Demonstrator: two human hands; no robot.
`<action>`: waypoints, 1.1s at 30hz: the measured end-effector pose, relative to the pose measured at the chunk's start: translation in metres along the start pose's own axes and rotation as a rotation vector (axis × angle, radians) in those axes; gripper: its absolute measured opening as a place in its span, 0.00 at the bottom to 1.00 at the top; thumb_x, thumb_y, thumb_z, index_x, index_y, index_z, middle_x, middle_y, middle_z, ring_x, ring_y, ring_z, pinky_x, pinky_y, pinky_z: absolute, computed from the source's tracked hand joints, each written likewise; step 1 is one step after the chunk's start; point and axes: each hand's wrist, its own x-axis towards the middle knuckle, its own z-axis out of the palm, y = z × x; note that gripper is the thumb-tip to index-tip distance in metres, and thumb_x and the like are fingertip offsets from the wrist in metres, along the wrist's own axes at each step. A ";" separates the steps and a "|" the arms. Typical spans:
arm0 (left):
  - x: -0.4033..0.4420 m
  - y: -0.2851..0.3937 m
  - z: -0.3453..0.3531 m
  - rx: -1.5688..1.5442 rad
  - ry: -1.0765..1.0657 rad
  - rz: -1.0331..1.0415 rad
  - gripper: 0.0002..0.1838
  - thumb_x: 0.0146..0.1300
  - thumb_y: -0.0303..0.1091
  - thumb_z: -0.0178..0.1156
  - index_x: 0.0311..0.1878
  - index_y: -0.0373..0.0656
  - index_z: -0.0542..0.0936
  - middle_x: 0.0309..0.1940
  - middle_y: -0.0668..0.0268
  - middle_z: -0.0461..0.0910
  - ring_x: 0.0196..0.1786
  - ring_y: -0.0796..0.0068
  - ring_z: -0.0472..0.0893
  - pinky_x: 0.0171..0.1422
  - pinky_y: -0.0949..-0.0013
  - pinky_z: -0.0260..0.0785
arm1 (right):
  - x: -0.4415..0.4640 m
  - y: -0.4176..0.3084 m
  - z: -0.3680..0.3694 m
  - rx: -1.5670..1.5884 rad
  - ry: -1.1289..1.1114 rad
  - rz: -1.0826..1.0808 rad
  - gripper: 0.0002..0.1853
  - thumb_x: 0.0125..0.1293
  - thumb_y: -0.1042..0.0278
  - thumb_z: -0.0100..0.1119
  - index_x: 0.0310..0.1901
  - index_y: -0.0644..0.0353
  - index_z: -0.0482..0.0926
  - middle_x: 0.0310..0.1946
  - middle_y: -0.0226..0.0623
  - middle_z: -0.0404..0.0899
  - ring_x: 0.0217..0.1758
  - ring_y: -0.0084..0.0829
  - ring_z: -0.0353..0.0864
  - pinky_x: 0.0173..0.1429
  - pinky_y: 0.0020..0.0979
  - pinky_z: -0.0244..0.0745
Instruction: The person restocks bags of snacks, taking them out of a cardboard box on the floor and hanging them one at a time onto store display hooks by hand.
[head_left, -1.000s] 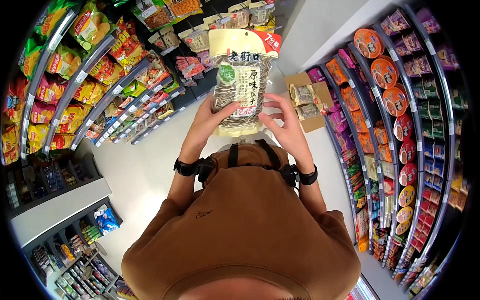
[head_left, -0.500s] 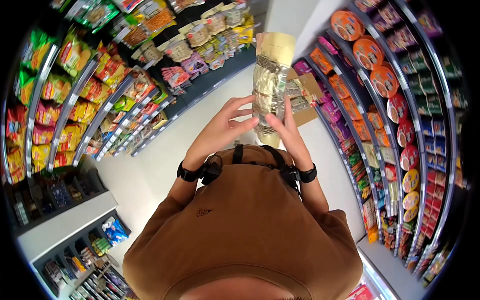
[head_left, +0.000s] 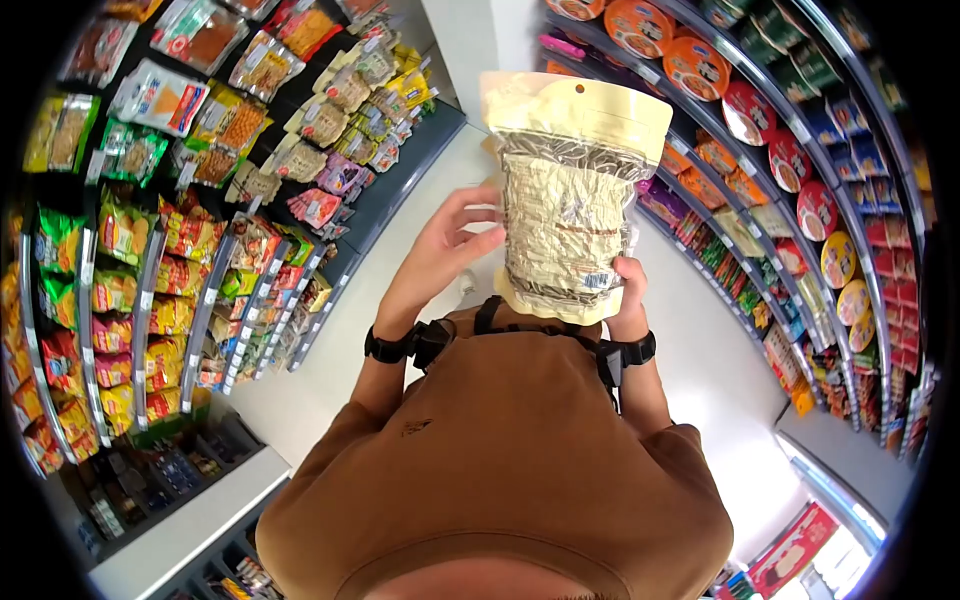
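Observation:
A crinkled cream and gold vacuum-sealed food pouch (head_left: 565, 215) is held up in front of my chest, its broad printed face toward me. It has a hang hole in its top flap and a barcode near the lower right. My right hand (head_left: 628, 290) grips its lower right edge, thumb on the face and the other fingers hidden behind. Beside the left edge of the pouch is my left hand (head_left: 450, 250), fingers apart and curved. Its fingertips are very close to the pouch; whether they touch it I cannot tell.
Shelves of hanging snack bags (head_left: 130, 290) curve along the left. At upper left hang more packets (head_left: 325, 120). On the right, shelves carry orange instant noodle bowls (head_left: 697, 68) and several packets. A pale floor (head_left: 300, 390) lies between them.
The pouch has turned from edge-on to show its broad face. My left hand has come off it or loosened, while my right hand has shifted right, keeping hold. The view has rotated.

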 end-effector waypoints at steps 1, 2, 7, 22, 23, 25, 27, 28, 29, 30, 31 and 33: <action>0.005 -0.010 0.027 0.023 -0.017 -0.003 0.21 0.64 0.32 0.60 0.58 0.39 0.69 0.53 0.66 0.74 0.56 0.73 0.73 0.59 0.68 0.65 | -0.015 -0.013 -0.020 0.089 -0.019 0.004 0.37 0.51 0.58 0.56 0.62 0.69 0.64 0.57 0.49 0.73 0.56 0.43 0.75 0.62 0.39 0.68; 0.009 -0.019 0.045 0.010 -0.045 -0.045 0.21 0.63 0.33 0.61 0.58 0.39 0.69 0.51 0.65 0.74 0.54 0.75 0.73 0.57 0.70 0.66 | -0.024 -0.021 -0.035 0.107 -0.025 -0.017 0.37 0.51 0.58 0.56 0.62 0.69 0.64 0.57 0.49 0.73 0.56 0.43 0.75 0.62 0.39 0.68; 0.015 -0.008 0.042 -0.112 -0.184 -0.126 0.22 0.62 0.35 0.63 0.56 0.36 0.70 0.49 0.65 0.75 0.51 0.79 0.73 0.54 0.72 0.67 | -0.019 -0.012 -0.027 0.282 -0.058 -0.013 0.38 0.48 0.60 0.56 0.63 0.70 0.64 0.57 0.52 0.72 0.56 0.45 0.75 0.62 0.41 0.69; 0.020 -0.012 0.033 -0.074 -0.273 -0.239 0.23 0.60 0.37 0.66 0.53 0.34 0.72 0.44 0.69 0.76 0.47 0.82 0.73 0.52 0.74 0.66 | -0.024 -0.015 -0.019 0.398 -0.037 0.048 0.40 0.43 0.62 0.56 0.63 0.67 0.64 0.58 0.51 0.72 0.57 0.48 0.74 0.63 0.44 0.68; 0.019 -0.010 0.033 -0.056 -0.280 -0.214 0.25 0.58 0.37 0.68 0.54 0.34 0.72 0.45 0.68 0.76 0.49 0.81 0.73 0.54 0.73 0.66 | -0.024 -0.015 -0.021 0.412 -0.079 0.061 0.40 0.43 0.63 0.56 0.63 0.68 0.64 0.59 0.52 0.71 0.57 0.48 0.74 0.64 0.44 0.67; 0.019 -0.007 0.031 -0.038 -0.284 -0.190 0.27 0.57 0.37 0.69 0.54 0.34 0.72 0.46 0.67 0.76 0.50 0.79 0.74 0.55 0.73 0.66 | -0.023 -0.015 -0.023 0.379 -0.067 0.061 0.40 0.43 0.63 0.56 0.63 0.68 0.64 0.59 0.52 0.71 0.58 0.48 0.73 0.64 0.44 0.67; 0.021 -0.005 0.030 0.006 -0.307 -0.180 0.30 0.54 0.38 0.71 0.56 0.33 0.72 0.48 0.66 0.77 0.51 0.78 0.74 0.56 0.72 0.66 | -0.020 -0.021 -0.019 0.335 -0.061 0.067 0.40 0.42 0.65 0.55 0.63 0.68 0.64 0.59 0.52 0.71 0.59 0.48 0.72 0.65 0.43 0.66; 0.020 -0.005 0.029 0.007 -0.303 -0.178 0.30 0.54 0.38 0.71 0.56 0.33 0.72 0.48 0.66 0.77 0.51 0.78 0.74 0.56 0.72 0.66 | -0.019 -0.023 -0.016 0.334 -0.064 0.070 0.40 0.42 0.65 0.55 0.63 0.68 0.64 0.59 0.52 0.71 0.59 0.48 0.72 0.65 0.43 0.66; 0.020 -0.006 0.029 0.001 -0.294 -0.193 0.30 0.54 0.38 0.71 0.56 0.33 0.72 0.48 0.66 0.77 0.51 0.78 0.74 0.55 0.72 0.67 | -0.018 -0.025 -0.013 0.334 -0.075 0.077 0.41 0.42 0.65 0.56 0.63 0.68 0.64 0.59 0.52 0.71 0.59 0.48 0.72 0.65 0.43 0.66; 0.019 -0.006 0.029 -0.005 -0.286 -0.208 0.30 0.53 0.38 0.71 0.56 0.33 0.72 0.48 0.66 0.77 0.50 0.79 0.74 0.55 0.72 0.67 | -0.017 -0.027 -0.012 0.334 -0.085 0.084 0.41 0.41 0.65 0.56 0.63 0.68 0.64 0.59 0.52 0.71 0.58 0.48 0.73 0.65 0.42 0.66; 0.018 -0.005 0.029 -0.005 -0.282 -0.205 0.30 0.53 0.38 0.71 0.56 0.33 0.72 0.48 0.66 0.77 0.50 0.79 0.74 0.55 0.72 0.67 | -0.016 -0.026 -0.016 0.333 -0.088 0.087 0.41 0.41 0.65 0.56 0.63 0.68 0.64 0.59 0.52 0.71 0.58 0.48 0.73 0.65 0.42 0.66; 0.016 -0.004 0.030 -0.011 -0.259 -0.233 0.30 0.53 0.37 0.72 0.55 0.34 0.72 0.48 0.66 0.77 0.50 0.79 0.74 0.55 0.72 0.67 | -0.015 -0.023 -0.024 0.269 -0.057 0.104 0.46 0.36 0.59 0.56 0.65 0.66 0.62 0.61 0.54 0.68 0.59 0.52 0.70 0.66 0.47 0.64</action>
